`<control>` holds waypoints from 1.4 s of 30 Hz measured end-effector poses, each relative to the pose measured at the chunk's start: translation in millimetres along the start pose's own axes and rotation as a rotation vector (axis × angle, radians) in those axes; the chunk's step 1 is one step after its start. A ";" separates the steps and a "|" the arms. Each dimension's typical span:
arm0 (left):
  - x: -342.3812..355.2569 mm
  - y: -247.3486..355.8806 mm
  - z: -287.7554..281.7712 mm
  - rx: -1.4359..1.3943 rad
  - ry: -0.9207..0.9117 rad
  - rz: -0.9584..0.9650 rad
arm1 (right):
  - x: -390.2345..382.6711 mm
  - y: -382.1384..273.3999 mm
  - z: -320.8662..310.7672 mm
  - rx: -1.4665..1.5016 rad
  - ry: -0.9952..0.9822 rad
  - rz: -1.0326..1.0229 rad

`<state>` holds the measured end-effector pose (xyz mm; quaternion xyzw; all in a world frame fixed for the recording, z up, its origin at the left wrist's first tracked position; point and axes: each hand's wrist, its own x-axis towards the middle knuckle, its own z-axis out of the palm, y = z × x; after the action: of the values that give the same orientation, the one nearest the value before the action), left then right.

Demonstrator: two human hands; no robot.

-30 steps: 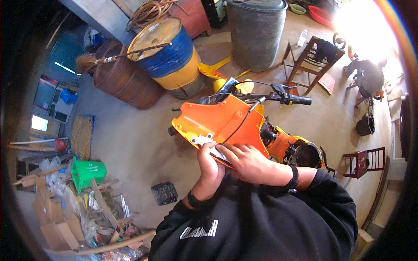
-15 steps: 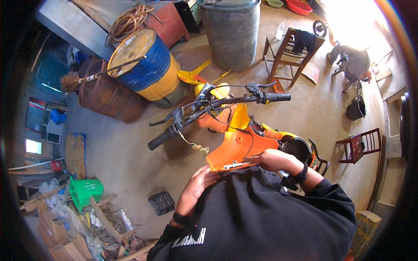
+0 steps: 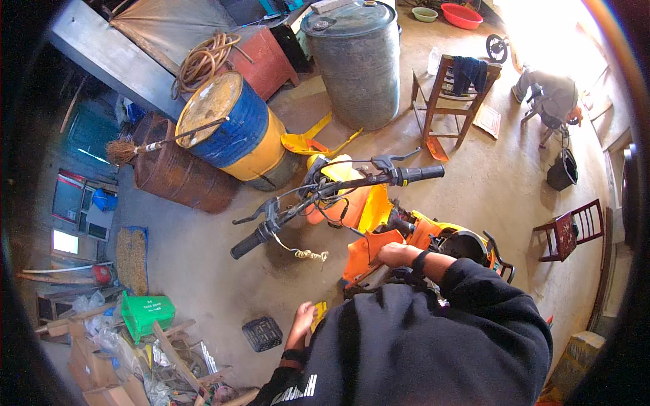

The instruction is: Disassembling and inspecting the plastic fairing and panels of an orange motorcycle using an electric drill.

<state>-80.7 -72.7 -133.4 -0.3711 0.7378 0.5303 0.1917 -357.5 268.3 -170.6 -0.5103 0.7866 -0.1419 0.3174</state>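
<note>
My right hand (image 3: 396,256) grips the orange body panel (image 3: 359,260) low in front of me, beside a dark cable. Lower left, my left hand (image 3: 302,321) has its fingers curled against a small yellow piece (image 3: 318,314), partly hidden by my black sleeve; what it holds is unclear. Beyond both hands stands the small motorbike, with black handlebars (image 3: 344,185), a yellow and orange body (image 3: 372,206) and a coiled pale wire (image 3: 310,256) hanging from the left side of the bar.
Behind are a blue-yellow drum (image 3: 237,135), rusty drum (image 3: 183,179), grey barrel (image 3: 352,74), chair (image 3: 450,101) and loose yellow fairing (image 3: 305,142). A co-worker (image 3: 548,95) bends at upper right near a bucket (image 3: 562,169). A green bin (image 3: 145,314) and scrap lie lower left.
The orange panel moved down and right, mostly behind my body, uncovering the handlebars. My left hand left the panel's edge and dropped lower; my right hand stays on the panel.
</note>
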 end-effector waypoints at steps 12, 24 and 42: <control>-195.5 -166.6 -2.8 -0.094 0.171 -0.568 | 66.3 76.2 32.2 -0.135 0.150 0.160; -240.3 -141.9 106.2 -0.295 0.160 -0.579 | 70.0 68.3 -0.4 -0.131 0.252 0.118; -147.4 -179.5 87.7 -0.596 0.173 -0.510 | -48.3 106.4 68.3 0.067 -0.168 0.475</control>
<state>140.3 29.9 -180.6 -0.6248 0.4496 0.6232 0.1382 -376.0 365.0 -263.4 -0.3102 0.8502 -0.0464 0.4229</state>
